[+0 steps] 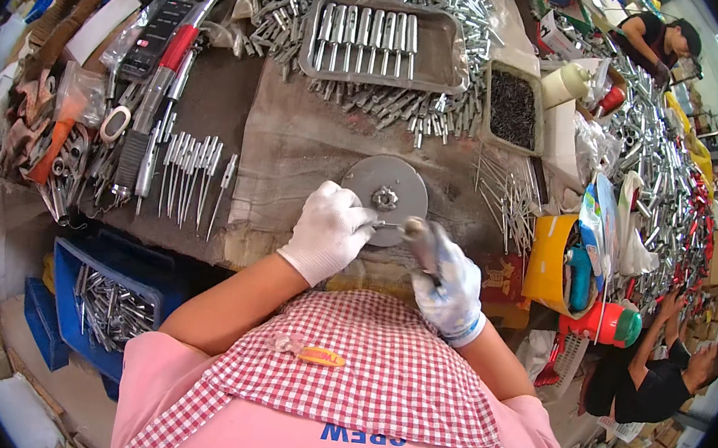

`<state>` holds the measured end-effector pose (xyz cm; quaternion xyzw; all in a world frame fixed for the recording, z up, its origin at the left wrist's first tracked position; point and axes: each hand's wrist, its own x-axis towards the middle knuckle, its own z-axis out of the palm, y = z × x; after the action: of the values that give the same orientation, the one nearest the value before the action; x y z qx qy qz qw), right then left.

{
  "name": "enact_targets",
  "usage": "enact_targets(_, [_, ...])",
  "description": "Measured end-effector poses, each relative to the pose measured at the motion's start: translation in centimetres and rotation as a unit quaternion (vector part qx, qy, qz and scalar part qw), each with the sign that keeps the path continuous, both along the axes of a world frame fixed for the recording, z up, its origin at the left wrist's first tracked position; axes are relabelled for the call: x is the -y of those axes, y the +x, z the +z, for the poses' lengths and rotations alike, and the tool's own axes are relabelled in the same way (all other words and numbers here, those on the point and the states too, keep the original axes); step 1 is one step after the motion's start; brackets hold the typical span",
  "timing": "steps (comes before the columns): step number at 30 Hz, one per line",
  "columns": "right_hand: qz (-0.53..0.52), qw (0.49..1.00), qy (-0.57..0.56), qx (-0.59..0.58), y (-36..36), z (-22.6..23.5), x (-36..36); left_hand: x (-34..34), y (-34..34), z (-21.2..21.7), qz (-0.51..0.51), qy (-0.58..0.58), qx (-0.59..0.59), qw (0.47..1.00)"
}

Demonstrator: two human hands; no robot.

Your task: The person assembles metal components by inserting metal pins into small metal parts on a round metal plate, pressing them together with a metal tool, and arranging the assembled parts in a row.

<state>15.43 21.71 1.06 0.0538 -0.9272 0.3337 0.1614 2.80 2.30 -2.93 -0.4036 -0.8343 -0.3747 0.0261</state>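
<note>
My left hand (328, 229), in a white glove, pinches a thin metal pin (387, 224) at the near edge of a round steel disc (399, 180) with a toothed nut (385, 198) at its middle. A small hammer (423, 239) is gripped in my right hand (449, 282), also gloved; its head is blurred and sits right by the pin's end. Both hands rest at the front edge of the workbench (297, 143).
A metal tray (445, 76) of bolts lies behind the disc amid loose bolts. A row of finished pins (193, 176) lies left, thin nails (506, 196) right. A blue crate (75, 260) of parts sits below left. Two people work at the right.
</note>
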Motion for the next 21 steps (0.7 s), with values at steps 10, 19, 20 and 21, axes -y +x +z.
enact_targets(10, [-0.013,0.991,0.086,0.105,-0.2,-1.8,0.6,0.2,-0.1,0.1,0.02,-0.001,-0.008,1.0])
enact_targets(19, [-0.206,0.973,0.062,0.079,2.3,-2.9,-6.0,8.3,-7.5,1.4,-0.105,-0.189,-0.099,0.971])
enact_targets(20, [-0.219,0.966,0.108,0.086,2.4,-2.9,-6.5,10.1,-8.6,1.5,-0.102,-0.191,-0.101,0.971])
enact_targets(21, [-0.21,0.963,0.142,0.094,2.5,-3.0,-6.9,11.4,-9.5,1.8,-0.107,-0.178,-0.092,0.974])
